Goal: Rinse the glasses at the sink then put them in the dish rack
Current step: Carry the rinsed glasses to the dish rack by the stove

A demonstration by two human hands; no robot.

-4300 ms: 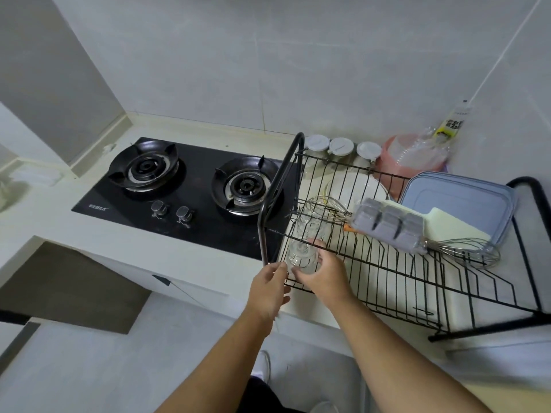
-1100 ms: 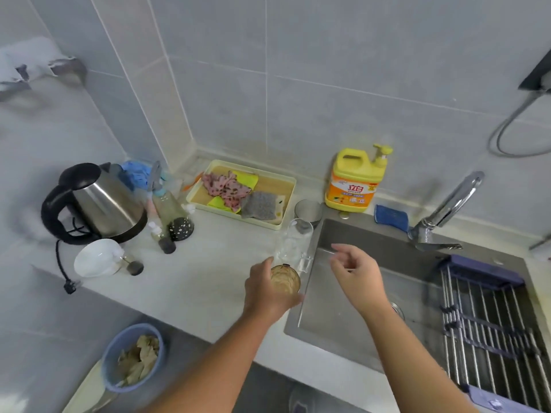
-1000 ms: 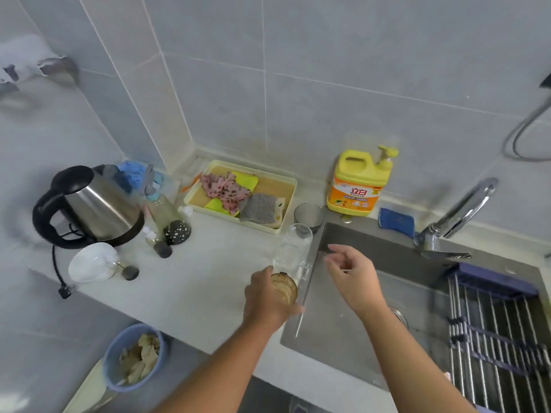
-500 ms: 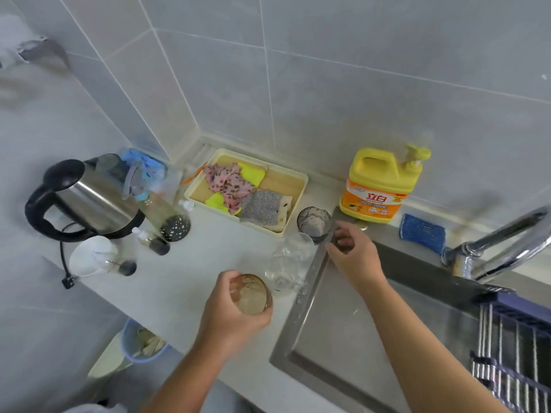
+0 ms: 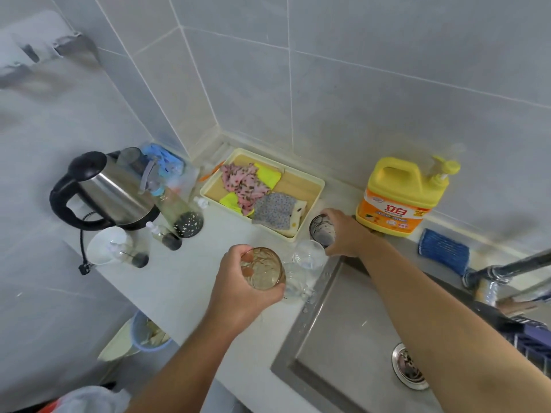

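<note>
From the head camera, my left hand [image 5: 241,290] sits just left of centre. Its fingers are curled round an amber glass [image 5: 262,268], mouth up, lifted over the counter beside the sink's left rim. My right hand [image 5: 347,234] reaches out at about one o'clock from it, with thumb and fingers closed on a smoky grey glass [image 5: 321,231] standing on the counter. That glass is just beside the yellow detergent bottle [image 5: 399,198] at its three o'clock and the cloth tray [image 5: 321,186] at its eleven. A clear glass [image 5: 308,254] stands between my two hands, touching the sink edge or nearly so; there may be a second clear one under it, but I can't tell.

The sink [image 5: 343,338] fills the five o'clock corner. A few droplets lie on its rim, and its basin holds no glasses. The faucet [image 5: 507,268] is at three o'clock, too blurred to tell whether water is running. The dish rack isn't in this view.

I'd judge these glasses are only being gathered: neither is under the tap, so rinsing and racking all lie ahead.
</note>
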